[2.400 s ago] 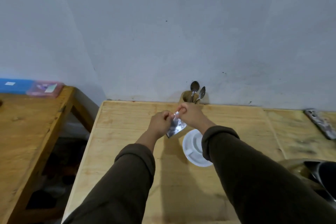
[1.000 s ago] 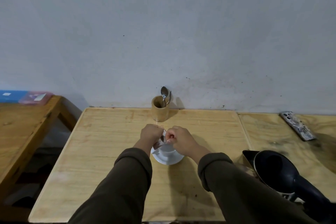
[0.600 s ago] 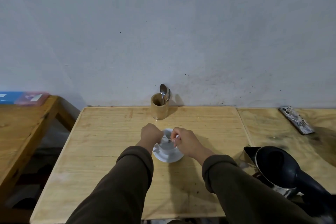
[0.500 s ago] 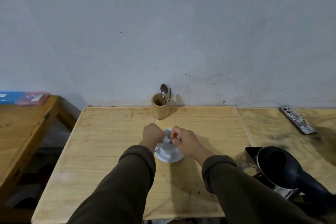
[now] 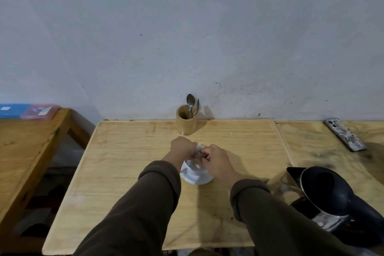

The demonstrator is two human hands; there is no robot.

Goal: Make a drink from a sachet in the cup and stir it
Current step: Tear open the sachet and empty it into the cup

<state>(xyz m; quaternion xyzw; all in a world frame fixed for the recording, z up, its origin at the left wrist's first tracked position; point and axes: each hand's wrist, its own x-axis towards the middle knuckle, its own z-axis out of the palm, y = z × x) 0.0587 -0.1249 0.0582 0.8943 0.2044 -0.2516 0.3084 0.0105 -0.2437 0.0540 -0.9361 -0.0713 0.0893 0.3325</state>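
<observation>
A white cup on a white saucer (image 5: 197, 178) stands in the middle of the light wooden table (image 5: 128, 164). Both my hands hover right over the cup and hide most of it. My left hand (image 5: 182, 149) and my right hand (image 5: 216, 160) meet above the rim, fingers pinched on a small silvery sachet (image 5: 197, 155), of which only a sliver shows between them. Whether powder is falling into the cup is hidden. A wooden holder (image 5: 186, 120) with two metal spoons (image 5: 190, 102) stands behind the cup, against the wall.
A black electric kettle (image 5: 326, 191) with its lid open sits at the right near the table's front. A phone (image 5: 345, 137) lies at the far right by the wall. A second wooden table (image 5: 22, 147) with blue and pink boxes (image 5: 37, 111) stands to the left.
My hands came down with the sachet from chest height to just over the cup. In the last half second they stayed there, fingers drawing closer together.
</observation>
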